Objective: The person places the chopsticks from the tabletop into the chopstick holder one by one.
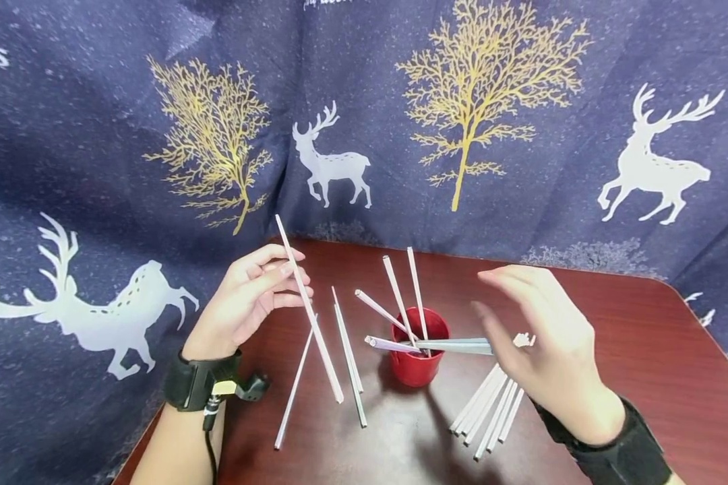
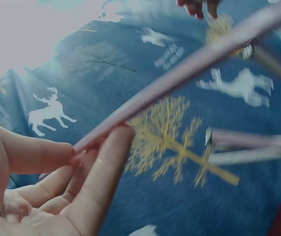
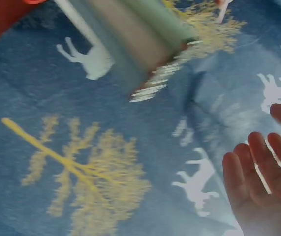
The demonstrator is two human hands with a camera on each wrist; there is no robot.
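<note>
In the head view my left hand (image 1: 257,289) pinches a pale pink chopstick (image 1: 315,322) between thumb and fingers, slanting over the table. The left wrist view has the same chopstick (image 2: 179,73) running up to the right from the fingertips. A small red bucket (image 1: 417,369) stands to the right, with several chopsticks leaning out of it in pink, lilac and blue-green. Beyond the bucket, my right hand (image 1: 542,337) hovers with fingers extended and nothing held. The right wrist view also catches this hand (image 3: 268,191) off to one side of the blue-green chopsticks (image 3: 145,44).
Several white chopsticks (image 1: 488,411) lie in a loose row between bucket and right hand. On the left, a thin chopstick (image 1: 294,391) and a greenish pair (image 1: 350,364) lie on the brown table (image 1: 649,350). Behind hangs a blue cloth (image 1: 364,81) with deer and trees.
</note>
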